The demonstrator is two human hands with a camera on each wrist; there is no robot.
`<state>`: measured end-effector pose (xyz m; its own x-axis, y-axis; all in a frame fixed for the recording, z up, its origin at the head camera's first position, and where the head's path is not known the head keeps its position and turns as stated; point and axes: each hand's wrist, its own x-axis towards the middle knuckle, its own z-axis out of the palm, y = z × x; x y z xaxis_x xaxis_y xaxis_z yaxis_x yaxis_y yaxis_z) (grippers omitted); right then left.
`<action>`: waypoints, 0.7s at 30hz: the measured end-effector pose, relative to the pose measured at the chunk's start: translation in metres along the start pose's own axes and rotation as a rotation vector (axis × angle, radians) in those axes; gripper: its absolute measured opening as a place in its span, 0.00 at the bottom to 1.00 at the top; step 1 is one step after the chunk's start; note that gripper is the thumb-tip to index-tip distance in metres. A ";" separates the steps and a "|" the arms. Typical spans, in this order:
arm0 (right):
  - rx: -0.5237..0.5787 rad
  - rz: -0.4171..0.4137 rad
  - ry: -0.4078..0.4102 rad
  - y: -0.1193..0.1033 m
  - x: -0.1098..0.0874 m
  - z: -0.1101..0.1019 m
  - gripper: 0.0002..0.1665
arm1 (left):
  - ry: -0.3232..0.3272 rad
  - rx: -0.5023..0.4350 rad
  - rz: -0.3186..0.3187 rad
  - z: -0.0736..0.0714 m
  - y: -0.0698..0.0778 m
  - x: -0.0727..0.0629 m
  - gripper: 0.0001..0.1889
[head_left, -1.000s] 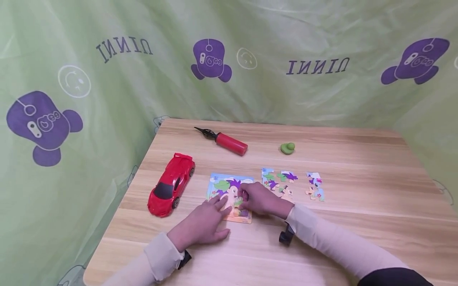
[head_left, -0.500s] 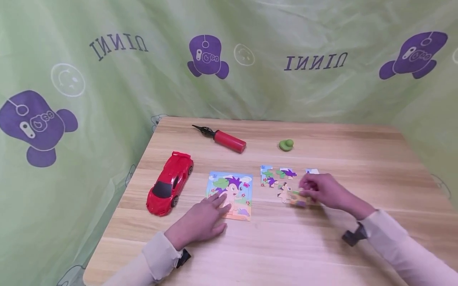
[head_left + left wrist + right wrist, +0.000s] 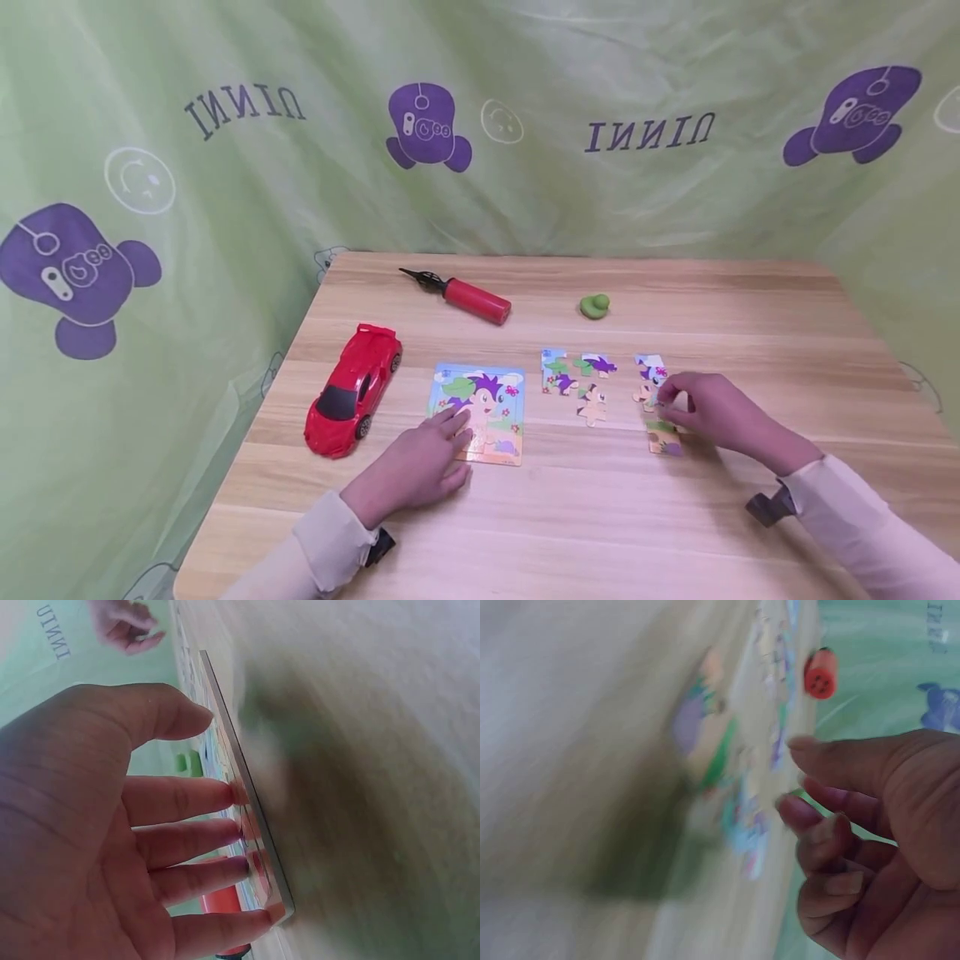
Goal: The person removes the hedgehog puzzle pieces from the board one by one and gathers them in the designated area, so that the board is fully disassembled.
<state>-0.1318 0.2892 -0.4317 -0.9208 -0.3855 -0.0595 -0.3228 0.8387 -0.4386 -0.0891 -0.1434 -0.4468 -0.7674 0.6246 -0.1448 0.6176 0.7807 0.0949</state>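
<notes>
The puzzle board point(image 3: 510, 408), printed with a purple-haired cartoon figure, lies flat mid-table. My left hand point(image 3: 412, 467) rests its straight fingertips on the board's lower left; in the left wrist view the fingers point(image 3: 184, 796) touch its surface near the edge. To the right, my right hand point(image 3: 712, 417) hovers over the loose pieces, thumb and fingers apart with nothing between them in the right wrist view. Just below it lies an orange-and-purple puzzle piece point(image 3: 664, 445), also visible in the right wrist view. Other puzzle pieces point(image 3: 651, 371) sit above that one.
More puzzle pieces point(image 3: 555, 367) lie between board and right hand, with a face piece point(image 3: 592, 408) below them. A red toy car point(image 3: 352, 396) stands at left. Behind are a red hand pump point(image 3: 476, 301) and a small green object point(image 3: 595, 307). A green curtain point(image 3: 525, 200) borders the table.
My right hand has lifted a piece from the board's lower right, carried it rightward and let it go below the right-hand pieces. My left hand stays on the board.
</notes>
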 end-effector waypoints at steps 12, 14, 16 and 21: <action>-0.007 -0.224 -0.062 -0.087 0.042 0.033 0.02 | 0.046 -0.045 -0.048 0.002 -0.010 -0.006 0.27; -0.007 -0.292 -0.093 -0.106 0.053 0.048 0.03 | 0.039 -0.031 -0.068 0.003 -0.014 -0.011 0.27; -0.022 -0.356 -0.112 -0.124 0.065 0.064 0.05 | 0.035 -0.006 -0.090 0.004 -0.017 -0.017 0.28; -0.136 -0.451 -0.097 -0.163 0.086 0.095 0.15 | 0.050 -0.001 -0.114 0.006 -0.021 -0.025 0.28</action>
<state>-0.1372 0.0828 -0.4502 -0.6598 -0.7511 0.0231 -0.7168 0.6198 -0.3195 -0.0817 -0.1756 -0.4509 -0.8402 0.5320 -0.1049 0.5259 0.8466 0.0816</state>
